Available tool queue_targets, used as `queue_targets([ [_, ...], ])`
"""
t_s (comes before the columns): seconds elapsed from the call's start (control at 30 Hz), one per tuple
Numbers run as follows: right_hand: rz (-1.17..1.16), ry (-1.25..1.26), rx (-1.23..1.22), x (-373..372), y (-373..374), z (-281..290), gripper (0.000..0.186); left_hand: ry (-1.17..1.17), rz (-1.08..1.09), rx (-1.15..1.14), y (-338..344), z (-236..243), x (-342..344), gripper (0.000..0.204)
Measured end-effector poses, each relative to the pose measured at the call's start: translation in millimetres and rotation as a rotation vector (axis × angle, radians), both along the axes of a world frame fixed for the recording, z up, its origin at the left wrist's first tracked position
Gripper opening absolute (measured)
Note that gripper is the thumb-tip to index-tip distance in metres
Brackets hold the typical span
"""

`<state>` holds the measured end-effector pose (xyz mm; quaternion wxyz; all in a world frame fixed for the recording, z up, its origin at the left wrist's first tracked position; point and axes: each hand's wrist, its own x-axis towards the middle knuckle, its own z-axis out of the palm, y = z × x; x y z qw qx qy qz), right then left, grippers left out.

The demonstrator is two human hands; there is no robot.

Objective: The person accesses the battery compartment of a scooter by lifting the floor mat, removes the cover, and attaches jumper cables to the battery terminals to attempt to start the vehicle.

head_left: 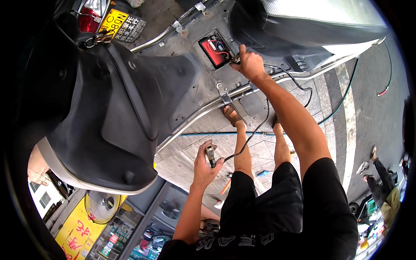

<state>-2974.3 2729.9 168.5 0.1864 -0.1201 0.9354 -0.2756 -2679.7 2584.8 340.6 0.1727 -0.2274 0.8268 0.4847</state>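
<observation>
In the scooter's floorboard (pixel 208 76), a red battery (pixel 213 53) sits inside an open rectangular compartment, with a red wire and thin leads over its top. My right hand (pixel 252 66) is closed around a cable clamp (pixel 235 58) at the compartment's near right corner. Whether its jaws bite on a terminal is hidden. Lower down, off the scooter's near side, my left hand (pixel 204 167) grips a second metal cable clamp (pixel 210 152), its jaws pointing away from me. A black cable (pixel 250 139) runs from this clamp up toward the right hand.
The black scooter front (pixel 125 99), with keys (pixel 99 39) in it, fills the left side. A silver seat (pixel 329 21) rises at the upper right. A blue-green hose (pixel 336 110) crosses the paving behind my legs. A person (pixel 383 186) and vehicles are at the far right.
</observation>
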Motion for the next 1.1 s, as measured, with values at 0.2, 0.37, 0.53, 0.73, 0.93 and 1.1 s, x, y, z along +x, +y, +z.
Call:
queue_targets([
  [0.2, 0.057, -0.131, 0.143, -1, 8, 16, 0.071, 0.003, 0.004, -0.011, -17, -3, -2, 0.065],
  [0.37, 0.219, -0.013, 0.32, -4, 24, 4, 0.073, -0.027, 0.024, 0.035, -5, -4, -3, 0.065],
  [0.53, 0.324, 0.03, 0.371, -16, 15, 4, 0.061, -0.03, -0.034, 0.042, 10, -12, 3, 0.067],
  [0.73, 0.23, -0.023, 0.235, -14, 1, 2, 0.054, -0.018, -0.058, 0.046, 14, -9, 6, 0.068],
  [0.93, 0.078, -0.078, 0.246, -12, -24, -15, 0.053, -0.038, -0.066, 0.004, 8, -9, 7, 0.068],
  [1.1, 0.034, -0.167, 0.303, -22, -42, -19, 0.057, -0.042, -0.06, 0.008, 2, -9, 3, 0.068],
])
